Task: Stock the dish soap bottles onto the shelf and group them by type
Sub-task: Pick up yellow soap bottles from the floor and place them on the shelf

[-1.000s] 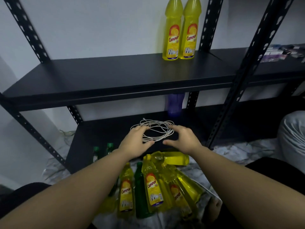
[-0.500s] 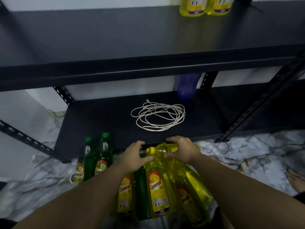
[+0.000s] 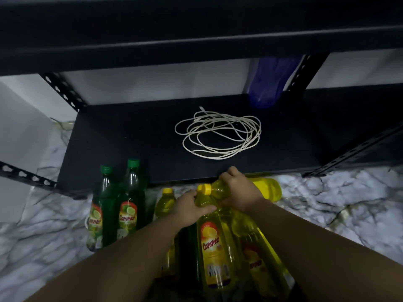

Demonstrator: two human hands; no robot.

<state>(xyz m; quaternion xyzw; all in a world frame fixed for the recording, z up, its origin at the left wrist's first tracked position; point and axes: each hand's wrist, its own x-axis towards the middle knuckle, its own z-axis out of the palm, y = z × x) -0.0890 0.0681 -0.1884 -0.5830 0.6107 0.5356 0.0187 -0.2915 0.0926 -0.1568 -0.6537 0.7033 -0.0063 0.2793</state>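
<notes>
Head view: both hands are down among a cluster of dish soap bottles lying on the marble-patterned floor (image 3: pixel 327 205), just in front of the lower shelf (image 3: pixel 135 136) of a black metal rack.

The left hand (image 3: pixel 187 209) has its grip curled round the shoulder of a yellow bottle (image 3: pixel 212 243), thumb across the front just below the neck, fingers wrapped behind. That bottle's yellow cap (image 3: pixel 204 188) points away from the person, and its red and yellow "Cammer" label faces up below the grip.

The right hand (image 3: pixel 238 192) sits just to the right of the left one, its grip curled over the neck end of a second yellow bottle (image 3: pixel 267 189) that lies sideways, its body sticking out to the right of the hand. Whether the fingers fully close round it cannot be told.

Under and to the right of the left grip lie more yellow bottles (image 3: pixel 259 258), overlapping. Left of it stands another small yellow bottle (image 3: pixel 165 203), and further left two green bottles (image 3: pixel 117 205) stand upright, touching each other, against the shelf edge.

Beyond both grips, on the lower shelf, lies a loose coil of white cord (image 3: pixel 218 134). Further back to the right is a blurred purple container (image 3: pixel 268 83). The upper shelf (image 3: pixel 196 40) spans the top.
</notes>
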